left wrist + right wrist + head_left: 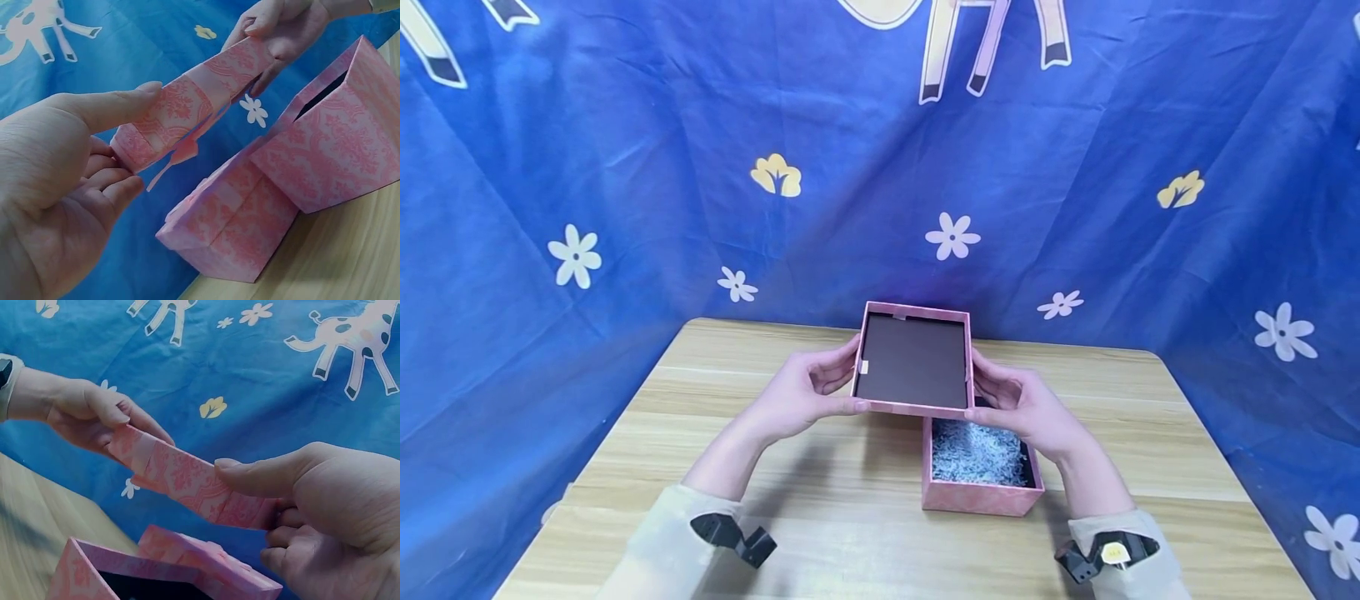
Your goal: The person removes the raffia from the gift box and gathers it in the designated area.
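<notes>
Head view, center: left hand (797,390) and right hand (1028,407) grip a pink lid (912,360); uneven hold might tip it onto the open box (981,498) just below.

Bench (850,525): wood-grain, far corners rounded
Cloth (865,217): blue, kinda wrinkly, behind the bench
Flowers (952,237): white, dotted around
Trees (777,173): small, yellow
Animal (351,340): dark spots

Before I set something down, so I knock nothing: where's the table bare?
The table is bare between its left edge and the left hand, between the left forearm and open box, and from the right hand to the right edge. Crowded: the middle, with the held lid, open box and, near it, a closed box.
</notes>
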Available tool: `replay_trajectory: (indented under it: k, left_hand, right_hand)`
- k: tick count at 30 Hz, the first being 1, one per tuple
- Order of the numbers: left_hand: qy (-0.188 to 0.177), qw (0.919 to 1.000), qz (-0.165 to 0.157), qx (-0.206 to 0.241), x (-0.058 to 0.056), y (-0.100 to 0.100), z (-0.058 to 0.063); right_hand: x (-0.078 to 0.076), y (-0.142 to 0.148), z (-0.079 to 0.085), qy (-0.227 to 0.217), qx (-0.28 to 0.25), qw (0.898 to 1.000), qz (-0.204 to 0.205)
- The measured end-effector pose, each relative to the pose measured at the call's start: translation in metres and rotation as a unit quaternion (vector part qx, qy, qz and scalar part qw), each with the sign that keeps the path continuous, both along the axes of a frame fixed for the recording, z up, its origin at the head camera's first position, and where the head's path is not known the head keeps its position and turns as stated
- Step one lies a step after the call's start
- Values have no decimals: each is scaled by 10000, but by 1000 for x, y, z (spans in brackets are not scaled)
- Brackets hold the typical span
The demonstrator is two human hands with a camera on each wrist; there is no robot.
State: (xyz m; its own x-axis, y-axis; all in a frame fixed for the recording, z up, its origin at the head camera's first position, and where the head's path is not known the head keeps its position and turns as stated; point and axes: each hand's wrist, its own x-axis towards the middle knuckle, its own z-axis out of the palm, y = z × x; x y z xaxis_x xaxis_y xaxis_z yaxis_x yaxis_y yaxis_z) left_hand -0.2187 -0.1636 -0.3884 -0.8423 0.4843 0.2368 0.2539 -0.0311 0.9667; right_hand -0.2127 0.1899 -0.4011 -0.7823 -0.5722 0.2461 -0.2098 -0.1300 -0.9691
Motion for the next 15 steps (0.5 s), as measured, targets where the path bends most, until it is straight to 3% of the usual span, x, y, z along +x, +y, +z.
replay_trajectory:
  k: [7, 15]
  left_hand:
    - [7, 9998, 154, -159, 4, -13, -3]
    - [-124, 9992, 263, -257, 11, -29, -6]
  right_hand:
    - [0, -12, -1, 108, 62, 9999, -15]
    - [5, -27, -4, -89, -53, 9999, 38]
